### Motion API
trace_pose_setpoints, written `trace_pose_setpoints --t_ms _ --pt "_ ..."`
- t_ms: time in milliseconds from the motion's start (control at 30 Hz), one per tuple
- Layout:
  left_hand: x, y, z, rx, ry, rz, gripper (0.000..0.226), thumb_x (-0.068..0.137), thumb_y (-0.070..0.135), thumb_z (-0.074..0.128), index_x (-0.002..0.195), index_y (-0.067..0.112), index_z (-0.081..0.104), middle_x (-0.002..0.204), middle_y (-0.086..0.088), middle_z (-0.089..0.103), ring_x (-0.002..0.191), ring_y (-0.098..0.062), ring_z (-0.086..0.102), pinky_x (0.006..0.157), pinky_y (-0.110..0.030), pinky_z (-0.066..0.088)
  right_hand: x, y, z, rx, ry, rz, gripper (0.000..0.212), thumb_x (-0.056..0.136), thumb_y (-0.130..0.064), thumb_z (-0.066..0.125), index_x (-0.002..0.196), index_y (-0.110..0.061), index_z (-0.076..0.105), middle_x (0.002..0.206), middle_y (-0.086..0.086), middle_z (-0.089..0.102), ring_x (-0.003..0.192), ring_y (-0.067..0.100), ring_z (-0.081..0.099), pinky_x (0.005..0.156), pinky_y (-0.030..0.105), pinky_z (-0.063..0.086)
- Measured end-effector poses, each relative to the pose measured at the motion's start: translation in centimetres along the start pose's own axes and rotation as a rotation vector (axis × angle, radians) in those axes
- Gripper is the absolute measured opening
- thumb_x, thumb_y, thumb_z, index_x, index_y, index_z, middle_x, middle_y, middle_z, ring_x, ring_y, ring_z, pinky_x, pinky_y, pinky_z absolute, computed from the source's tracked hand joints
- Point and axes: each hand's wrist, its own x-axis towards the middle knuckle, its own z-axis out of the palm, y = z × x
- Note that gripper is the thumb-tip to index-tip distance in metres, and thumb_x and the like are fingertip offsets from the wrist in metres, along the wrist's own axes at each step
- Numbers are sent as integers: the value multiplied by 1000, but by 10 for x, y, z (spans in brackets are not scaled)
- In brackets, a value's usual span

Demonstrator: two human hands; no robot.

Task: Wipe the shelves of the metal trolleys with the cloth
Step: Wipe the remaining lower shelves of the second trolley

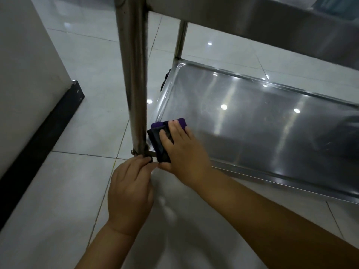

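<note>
The folded cloth, dark with a purple edge showing at its far side, lay in the near left corner of the trolley's bottom shelf, right against the upright post. The right hand rested on top of it with the fingers spread and fairly straight. It pressed the cloth down flat rather than bunching it, and the thumb ran along the cloth's near edge. Pressing flat like that probably kept the whole fold against the metal and let it be pushed into the corner, where dirt tends to gather.

The left hand was curled round the foot of the post, just beside the right thumb. A dark wheel showed under the shelf's far corner. So the grip was most likely there to stop the trolley rolling away under the push of the wiping.

The bottom shelf was a shallow steel tray with a raised rim. It was bright and mirror-like, throwing back spots of ceiling light, with a faint dull haze across the middle. Whether that haze was dust, damp or only reflection could not be told. The post looked darker and streaky along its near side. An upper shelf hung above at the top right, seen mostly edge-on. The trolley stood on a glossy pale tiled floor, near a light wall with a black strip along its base.
</note>
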Motion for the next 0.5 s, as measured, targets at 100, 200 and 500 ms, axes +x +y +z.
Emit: trace_pose_setpoints --t_ms 100,200,500 --pt "5 11 6 -21 -4 10 49 103 30 31 100 1 70 104 -17 68 102 -31 58 96 -30 35 -21 8 8 6 98 23 83 73 -48 76 138 -9 43 145 20 40 138 33 35 112 46 32" --pt "9 16 20 7 30 2 24 89 6 53 105 1 69 107 -17 66 103 -33 56 98 -31 35 -66 41 19 -4 182 95 74 65 -42 84 126 -10 57 132 19 55 124 33 52 105 41 37" --pt "11 46 46 26 -83 73 45 80 4 35 112 0 66 108 -15 66 108 -23 48 101 -34 32 -208 158 39 -163 344 491 86 50 -32 94 119 -9 47 115 27 60 106 38 42 85 54 48"
